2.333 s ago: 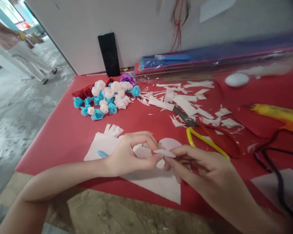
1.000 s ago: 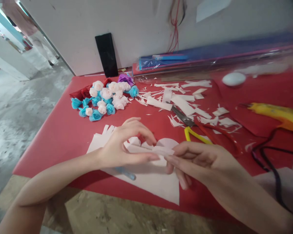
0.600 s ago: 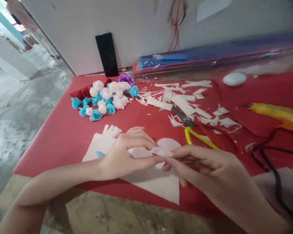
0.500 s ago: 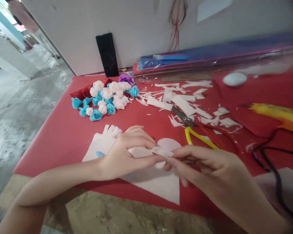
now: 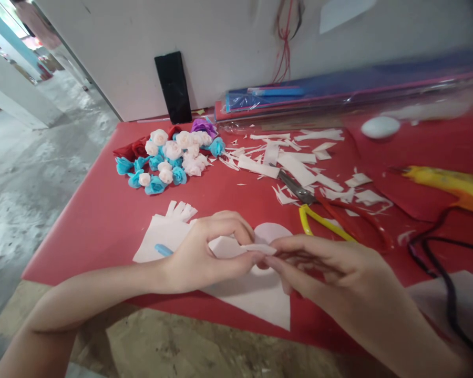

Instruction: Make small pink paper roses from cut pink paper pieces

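While our left hand (image 5: 205, 252) and right hand (image 5: 335, 270) pinch slim white paper (image 5: 260, 249), shaping seems underway, next needing light pressure.

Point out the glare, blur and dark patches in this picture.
Head view, centre: the white paper piece between the left hand and right hand shows its outline, but its folds are too soft to read; head view, back of the table: highlights streak the plastic wrap; head view, right: the yellow glue gun looks soft-edged; head view, top right: the corner falls dark.
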Action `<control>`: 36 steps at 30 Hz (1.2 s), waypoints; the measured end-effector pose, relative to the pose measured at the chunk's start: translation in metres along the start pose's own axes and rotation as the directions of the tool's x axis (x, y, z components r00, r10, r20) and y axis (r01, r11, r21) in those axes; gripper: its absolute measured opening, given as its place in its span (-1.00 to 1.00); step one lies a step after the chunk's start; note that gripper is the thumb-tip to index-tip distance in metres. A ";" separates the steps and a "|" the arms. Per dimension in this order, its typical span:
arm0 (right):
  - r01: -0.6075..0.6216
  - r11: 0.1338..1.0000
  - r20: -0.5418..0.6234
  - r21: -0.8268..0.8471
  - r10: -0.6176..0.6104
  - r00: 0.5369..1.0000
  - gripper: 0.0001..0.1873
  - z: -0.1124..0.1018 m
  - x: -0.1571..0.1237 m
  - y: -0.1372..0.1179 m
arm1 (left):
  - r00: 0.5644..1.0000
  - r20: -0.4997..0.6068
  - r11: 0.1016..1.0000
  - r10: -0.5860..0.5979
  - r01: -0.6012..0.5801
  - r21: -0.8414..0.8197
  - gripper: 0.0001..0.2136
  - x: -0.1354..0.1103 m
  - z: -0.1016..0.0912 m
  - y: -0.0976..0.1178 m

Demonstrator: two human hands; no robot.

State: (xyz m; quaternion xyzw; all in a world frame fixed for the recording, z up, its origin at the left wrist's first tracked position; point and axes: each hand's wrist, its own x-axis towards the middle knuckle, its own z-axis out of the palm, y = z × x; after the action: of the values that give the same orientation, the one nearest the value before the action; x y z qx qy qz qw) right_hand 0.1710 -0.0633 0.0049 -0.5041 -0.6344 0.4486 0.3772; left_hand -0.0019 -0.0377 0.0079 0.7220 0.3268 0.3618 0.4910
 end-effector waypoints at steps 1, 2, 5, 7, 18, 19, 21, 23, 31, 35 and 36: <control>0.003 1.000 0.001 -0.001 -0.003 1.000 -0.94 0.000 0.000 0.000 | 1.000 0.014 1.000 -0.003 0.004 -0.020 -0.88 -0.001 0.000 -0.001; 0.002 1.000 0.001 -0.004 -0.002 1.000 -0.94 0.001 0.000 0.000 | 1.000 0.023 0.999 -0.008 0.009 -0.039 -0.88 -0.002 0.001 -0.001; -0.026 1.000 -0.005 -0.018 0.026 1.000 -0.93 0.001 0.000 -0.001 | 1.000 0.027 0.997 -0.017 0.018 -0.074 -0.88 -0.003 0.002 -0.001; -0.043 0.999 0.001 -0.028 0.043 0.999 -0.92 0.001 0.000 -0.003 | 1.000 0.022 0.998 -0.008 0.010 -0.066 -0.87 -0.002 0.003 0.000; -0.267 0.954 0.002 0.138 0.269 0.963 -0.93 -0.002 0.005 -0.007 | 0.977 -0.211 0.999 0.000 0.007 0.033 -0.90 0.003 -0.009 -0.003; -0.301 0.936 0.026 0.183 0.302 0.953 -0.92 -0.002 0.007 -0.007 | 0.977 -0.186 0.990 0.103 -0.082 0.118 -0.96 0.004 -0.010 -0.005; -0.361 0.894 0.101 0.265 0.347 0.933 -0.92 -0.004 0.009 -0.008 | 0.946 -0.058 0.906 0.318 -0.285 0.312 -0.89 0.007 -0.013 -0.010; -0.414 0.848 0.194 0.330 0.368 0.909 -0.91 -0.005 0.010 -0.008 | 0.885 0.082 0.773 0.458 -0.442 0.455 -0.86 0.009 -0.014 -0.013; -0.542 0.734 0.367 0.409 0.412 0.834 -0.87 -0.005 0.010 -0.008 | 0.784 0.213 0.570 0.583 -0.582 0.580 -0.89 0.009 -0.017 -0.013; -0.575 0.710 0.397 0.407 0.429 0.811 -0.86 -0.005 0.009 -0.007 | 0.781 0.223 0.596 0.583 -0.598 0.536 -0.89 0.008 -0.019 -0.011; -0.584 0.706 0.405 0.401 0.435 0.804 -0.85 -0.005 0.009 -0.007 | 0.779 0.227 0.599 0.584 -0.603 0.526 -0.89 0.008 -0.019 -0.011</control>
State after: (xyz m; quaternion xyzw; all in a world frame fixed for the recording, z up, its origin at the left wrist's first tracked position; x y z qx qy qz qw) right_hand 0.1719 -0.0544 0.0133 -0.4747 -0.3737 0.7526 0.2619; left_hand -0.0148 -0.0185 0.0039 0.9071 0.1535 0.3770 0.1073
